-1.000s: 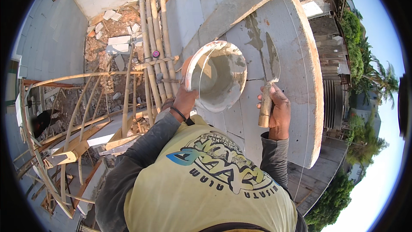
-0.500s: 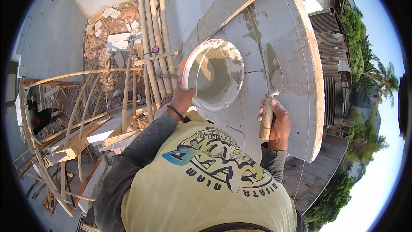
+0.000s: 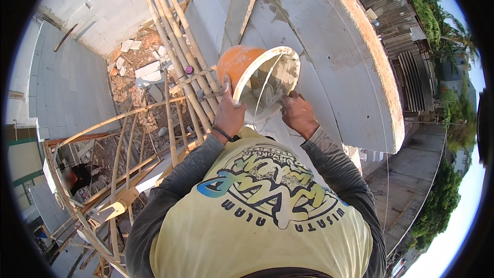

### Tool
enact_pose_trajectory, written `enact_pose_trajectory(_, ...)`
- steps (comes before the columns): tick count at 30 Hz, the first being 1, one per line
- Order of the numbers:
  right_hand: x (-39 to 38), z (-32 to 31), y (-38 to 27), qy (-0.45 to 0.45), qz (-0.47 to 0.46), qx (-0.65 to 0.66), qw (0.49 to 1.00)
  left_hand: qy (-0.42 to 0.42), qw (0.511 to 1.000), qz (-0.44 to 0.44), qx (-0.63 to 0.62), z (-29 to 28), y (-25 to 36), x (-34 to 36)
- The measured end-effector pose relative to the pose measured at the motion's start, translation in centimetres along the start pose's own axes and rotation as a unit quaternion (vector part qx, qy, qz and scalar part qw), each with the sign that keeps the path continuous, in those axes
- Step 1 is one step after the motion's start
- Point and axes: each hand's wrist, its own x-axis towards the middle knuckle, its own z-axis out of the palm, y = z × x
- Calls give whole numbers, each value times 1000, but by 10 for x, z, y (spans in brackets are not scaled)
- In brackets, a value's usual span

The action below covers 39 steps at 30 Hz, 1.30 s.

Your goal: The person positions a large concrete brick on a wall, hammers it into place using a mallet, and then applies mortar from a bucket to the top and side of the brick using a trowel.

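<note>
My left hand (image 3: 229, 109) grips the side and rim of an orange bucket (image 3: 237, 63), which is tilted with its mouth toward my right. Grey wet mortar (image 3: 267, 95) coats its inside, and a thin pale handle crosses the opening. At the lower right of the mouth, my right hand (image 3: 300, 116) is closed round the trowel, reaching into the bucket. Its blade and most of its handle are hidden by the hand and the bucket. Right beside the bucket is the grey block wall (image 3: 339, 67), with a mortar smear (image 3: 274, 2) along one joint.
Lashed bamboo poles (image 3: 177, 33) stand at the left, over rubble (image 3: 146, 77) far below. More bamboo scaffolding (image 3: 116, 175) holds the lower left, where another person (image 3: 80, 179) is partly seen. A string line (image 3: 387, 195) runs down along the wall's outer edge.
My right hand has moved left from the wall to the bucket's mouth, taking the trowel with it. The bucket has tipped further, showing its orange outside.
</note>
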Motion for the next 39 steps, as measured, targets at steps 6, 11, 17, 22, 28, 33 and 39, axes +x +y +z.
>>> enact_pose_trajectory(6,-25,48,45,0,4,381,925,20,998,6,-61,-4,-32,7)
enact_pose_trajectory(11,-47,50,51,68,76,518,850,-33,980,-40,-193,-12,-30,13)
enact_pose_trajectory(17,-50,1,39,131,143,643,741,20,926,-109,-361,-4,-11,15)
enact_pose_trajectory(22,-49,-38,46,62,147,796,584,24,921,-124,-369,-2,-16,20)
enact_pose_trajectory(28,-65,-81,27,66,189,768,608,62,913,-142,-378,-6,-19,18)
enact_pose_trajectory(33,-55,-72,12,87,218,647,726,52,912,-144,-380,-7,-45,20)
enact_pose_trajectory(39,-9,-81,23,69,202,683,698,49,917,-155,-365,-13,-40,22)
